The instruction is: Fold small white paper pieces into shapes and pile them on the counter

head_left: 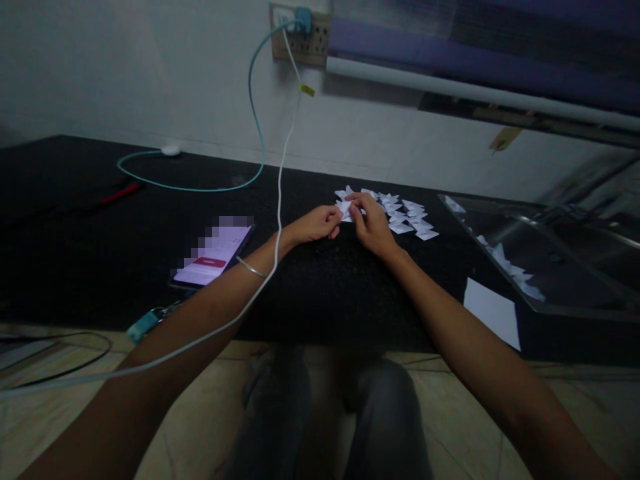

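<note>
Fingers of both my hands meet over a small folded white paper piece at the far middle of the black tabletop. My left hand is closed, its curled fingertips at the paper's left edge. From the other side, my right hand pinches the same piece between thumb and fingers. Just behind and to the right lie several folded paper pieces in loose overlapping rows, partly hidden by my right hand. A flat white sheet of paper rests beside my right forearm.
A phone with a lit screen and a teal key fob lie by my left forearm. A white cable hangs across that arm. Teal cable curves over the black table. A shiny metal-edged panel lies right.
</note>
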The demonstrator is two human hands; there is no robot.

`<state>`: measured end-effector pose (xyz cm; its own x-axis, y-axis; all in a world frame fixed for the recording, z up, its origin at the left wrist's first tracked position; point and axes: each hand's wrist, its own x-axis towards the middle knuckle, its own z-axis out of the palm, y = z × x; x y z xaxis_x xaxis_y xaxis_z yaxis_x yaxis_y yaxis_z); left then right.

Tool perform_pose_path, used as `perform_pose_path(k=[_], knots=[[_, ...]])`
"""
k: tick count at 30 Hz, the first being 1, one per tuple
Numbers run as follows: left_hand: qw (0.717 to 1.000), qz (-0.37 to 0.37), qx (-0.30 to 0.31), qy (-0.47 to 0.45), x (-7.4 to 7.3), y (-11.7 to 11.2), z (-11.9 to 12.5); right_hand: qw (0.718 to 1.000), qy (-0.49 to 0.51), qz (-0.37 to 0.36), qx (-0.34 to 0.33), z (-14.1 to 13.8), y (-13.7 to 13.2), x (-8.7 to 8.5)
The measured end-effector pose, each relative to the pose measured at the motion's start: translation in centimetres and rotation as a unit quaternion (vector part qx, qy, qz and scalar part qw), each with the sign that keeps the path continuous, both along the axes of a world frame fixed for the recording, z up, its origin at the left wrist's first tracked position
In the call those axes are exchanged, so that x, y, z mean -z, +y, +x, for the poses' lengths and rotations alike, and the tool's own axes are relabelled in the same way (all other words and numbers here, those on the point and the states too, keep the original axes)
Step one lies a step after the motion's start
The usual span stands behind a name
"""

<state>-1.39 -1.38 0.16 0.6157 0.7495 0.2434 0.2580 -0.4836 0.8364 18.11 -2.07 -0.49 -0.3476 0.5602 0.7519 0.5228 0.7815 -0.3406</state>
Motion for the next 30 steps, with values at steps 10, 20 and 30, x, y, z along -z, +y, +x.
perform_pose_path(k=[10, 20, 30], knots=[[0.999, 0.036, 0.001, 0.02, 0.18, -0.08, 0.14, 1.0, 0.017, -0.003, -0.003, 0.05, 0.12, 0.06], [0.986, 0.161, 0.015, 0.044, 0.39, -0.36, 0.18, 0.999, 0.028, -0.002, 0.025, -0.01, 0.45, 0.54], [0.988, 0.151, 0.031, 0.026, 0.6, -0.16, 0.2, 0.997, 0.047, -0.039, 0.055, -0.4, -0.07, 0.48]])
